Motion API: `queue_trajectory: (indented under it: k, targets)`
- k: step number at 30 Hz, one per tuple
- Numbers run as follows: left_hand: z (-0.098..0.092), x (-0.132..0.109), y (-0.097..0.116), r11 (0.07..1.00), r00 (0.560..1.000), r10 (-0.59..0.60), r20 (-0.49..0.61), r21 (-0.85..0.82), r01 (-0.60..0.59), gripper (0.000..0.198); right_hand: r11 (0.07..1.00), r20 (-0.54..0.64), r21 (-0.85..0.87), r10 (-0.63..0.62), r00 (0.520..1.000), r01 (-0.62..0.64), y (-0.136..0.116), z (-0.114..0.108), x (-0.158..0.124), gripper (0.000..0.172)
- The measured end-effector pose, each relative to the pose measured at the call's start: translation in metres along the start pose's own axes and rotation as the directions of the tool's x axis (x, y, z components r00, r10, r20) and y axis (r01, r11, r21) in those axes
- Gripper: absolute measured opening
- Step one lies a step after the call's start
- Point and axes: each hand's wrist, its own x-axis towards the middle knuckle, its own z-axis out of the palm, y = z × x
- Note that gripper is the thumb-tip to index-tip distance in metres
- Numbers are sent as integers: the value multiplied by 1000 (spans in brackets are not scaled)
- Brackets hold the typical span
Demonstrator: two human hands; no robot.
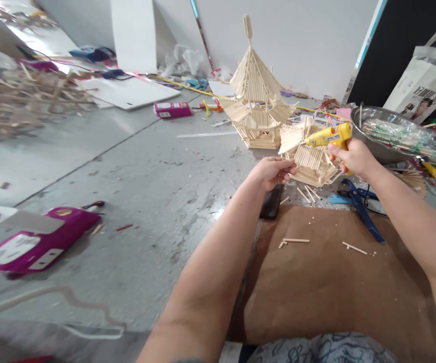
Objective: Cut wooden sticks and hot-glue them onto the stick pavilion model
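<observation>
My right hand (356,159) is wrapped round a yellow hot glue gun (329,135). The gun's nozzle points left, over the smaller wooden stick model (309,159). At that model's left edge is my left hand (276,170), its thumb and fingers pinched together; whatever is between the fingertips is too small to make out. Behind stands a taller pagoda-shaped stick model (258,96) with a pointed roof. Several loose short sticks (309,194) lie on the floor in front of the smaller model.
Blue-handled pliers (364,209) and a dark phone (271,202) lie near the brown board (339,287). A metal bowl (377,143) with packaged sticks stands at right, by a white bag (420,80). Magenta devices (47,239) and a heap of sticks (24,101) are at left.
</observation>
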Motion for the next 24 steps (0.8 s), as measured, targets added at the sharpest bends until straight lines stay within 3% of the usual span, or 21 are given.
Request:
queue_trajectory:
  k: [13, 24]
  targets:
    - [7, -2, 1, 1000, 999, -14, -29, -11, 14, 21, 994, -27, 99, -50, 998, 53, 5, 3, 2, 17]
    - [4, 0, 1, 1000, 999, -13, -35, 3, 13, 18, 997, -32, 70, -17, 999, 20, 2, 4, -2, 16]
